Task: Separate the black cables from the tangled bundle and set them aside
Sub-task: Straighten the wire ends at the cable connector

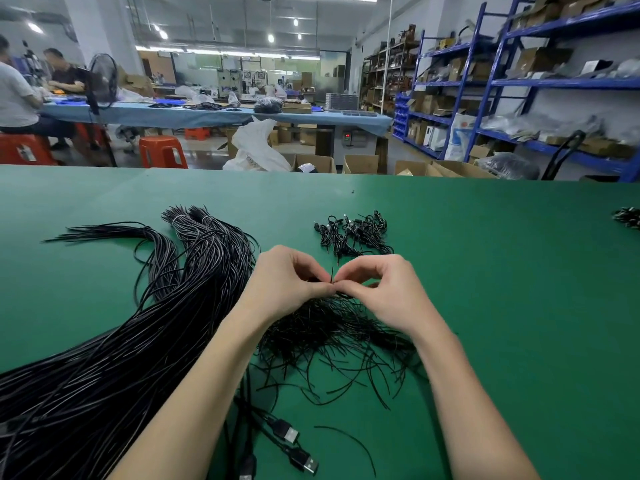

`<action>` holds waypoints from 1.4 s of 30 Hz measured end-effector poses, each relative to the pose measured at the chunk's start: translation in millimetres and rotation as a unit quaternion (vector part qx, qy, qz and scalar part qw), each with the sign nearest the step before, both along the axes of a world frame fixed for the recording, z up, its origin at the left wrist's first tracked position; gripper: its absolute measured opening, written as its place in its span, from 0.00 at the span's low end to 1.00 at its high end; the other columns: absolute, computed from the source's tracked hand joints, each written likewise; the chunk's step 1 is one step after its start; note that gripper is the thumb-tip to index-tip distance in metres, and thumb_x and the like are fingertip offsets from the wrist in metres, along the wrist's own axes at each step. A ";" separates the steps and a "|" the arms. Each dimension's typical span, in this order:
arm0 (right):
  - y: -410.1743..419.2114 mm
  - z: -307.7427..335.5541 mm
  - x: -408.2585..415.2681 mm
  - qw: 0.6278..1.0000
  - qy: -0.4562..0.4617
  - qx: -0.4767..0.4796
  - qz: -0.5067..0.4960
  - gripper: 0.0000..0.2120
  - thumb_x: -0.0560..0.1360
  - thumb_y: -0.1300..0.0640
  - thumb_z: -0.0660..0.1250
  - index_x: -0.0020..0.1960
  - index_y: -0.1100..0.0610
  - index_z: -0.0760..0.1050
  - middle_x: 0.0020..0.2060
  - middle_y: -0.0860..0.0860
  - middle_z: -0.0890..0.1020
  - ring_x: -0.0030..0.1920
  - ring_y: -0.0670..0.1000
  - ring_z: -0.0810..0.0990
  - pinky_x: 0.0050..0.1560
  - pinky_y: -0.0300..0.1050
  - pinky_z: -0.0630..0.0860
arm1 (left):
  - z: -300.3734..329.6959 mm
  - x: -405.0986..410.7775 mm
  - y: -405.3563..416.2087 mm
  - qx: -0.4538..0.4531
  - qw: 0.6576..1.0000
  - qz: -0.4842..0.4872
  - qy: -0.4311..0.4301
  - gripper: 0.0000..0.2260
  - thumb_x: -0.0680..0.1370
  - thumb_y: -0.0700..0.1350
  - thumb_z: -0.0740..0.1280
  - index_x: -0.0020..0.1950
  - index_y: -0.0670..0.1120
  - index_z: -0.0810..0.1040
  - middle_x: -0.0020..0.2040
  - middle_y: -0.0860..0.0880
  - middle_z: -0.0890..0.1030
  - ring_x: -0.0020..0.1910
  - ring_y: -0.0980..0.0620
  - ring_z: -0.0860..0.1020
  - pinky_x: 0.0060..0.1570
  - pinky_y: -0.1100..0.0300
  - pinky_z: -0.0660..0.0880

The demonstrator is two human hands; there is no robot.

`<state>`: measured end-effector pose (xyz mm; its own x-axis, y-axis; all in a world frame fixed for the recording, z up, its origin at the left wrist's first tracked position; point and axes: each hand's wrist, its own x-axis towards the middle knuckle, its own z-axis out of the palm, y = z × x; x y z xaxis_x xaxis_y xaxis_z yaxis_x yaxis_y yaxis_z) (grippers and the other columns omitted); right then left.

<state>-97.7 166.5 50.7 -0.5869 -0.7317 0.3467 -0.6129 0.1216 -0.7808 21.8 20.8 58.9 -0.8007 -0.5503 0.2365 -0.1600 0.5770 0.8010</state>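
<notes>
A loose tangle of thin black wires (pixel 329 334) lies on the green table (pixel 502 289), just below my hands. My left hand (pixel 287 282) and my right hand (pixel 384 289) meet fingertip to fingertip above it. Both pinch one thin black wire (pixel 332 274), whose short end sticks up between the fingertips. A thick bundle of long black cables (pixel 138 341) sweeps from the near left edge toward the far left, tied near its far end. A small pile of short black cables with plugs (pixel 356 233) sits beyond my hands.
USB plugs (pixel 298 448) on black leads lie near the front edge between my forearms. Another small black cable cluster (pixel 628 216) sits at the far right edge. Beyond the table are cardboard boxes, orange stools, blue shelving and seated people at another bench.
</notes>
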 end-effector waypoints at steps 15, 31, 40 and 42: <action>5.5 2.4 -2.4 0.966 -0.249 -0.073 -0.019 0.05 0.71 0.61 0.80 0.44 0.58 0.85 0.38 0.55 0.88 0.38 0.49 0.86 0.42 0.41 0.83 | -0.7 -10.5 21.1 -0.102 0.989 0.019 0.106 0.06 0.70 0.42 0.79 0.37 0.51 0.86 0.33 0.61 0.83 0.36 0.66 0.81 0.38 0.77 0.71; 4.8 9.9 0.2 0.943 -0.321 -0.057 -0.069 0.04 0.75 0.68 0.71 0.42 0.63 0.83 0.31 0.54 0.85 0.33 0.47 0.85 0.35 0.38 0.82 | -7.2 -12.0 23.7 -0.263 0.952 -0.047 0.146 0.07 0.70 0.34 0.77 0.40 0.46 0.85 0.38 0.54 0.84 0.37 0.56 0.80 0.42 0.60 0.76; 2.9 0.5 3.4 0.980 -0.159 -0.120 -0.026 0.08 0.77 0.67 0.72 0.43 0.56 0.82 0.38 0.52 0.87 0.41 0.49 0.88 0.45 0.37 0.81 | -3.0 -13.5 24.7 0.008 0.985 0.066 0.157 0.06 0.68 0.46 0.82 0.37 0.53 0.86 0.34 0.61 0.84 0.36 0.64 0.82 0.39 0.73 0.74; 1.5 -2.4 4.0 0.980 -0.144 -0.133 -0.023 0.07 0.77 0.67 0.72 0.44 0.56 0.83 0.39 0.51 0.87 0.41 0.48 0.88 0.45 0.36 0.81 | -2.5 -11.3 21.8 0.039 0.988 0.055 0.142 0.05 0.69 0.47 0.81 0.39 0.52 0.87 0.35 0.59 0.85 0.37 0.60 0.83 0.40 0.70 0.76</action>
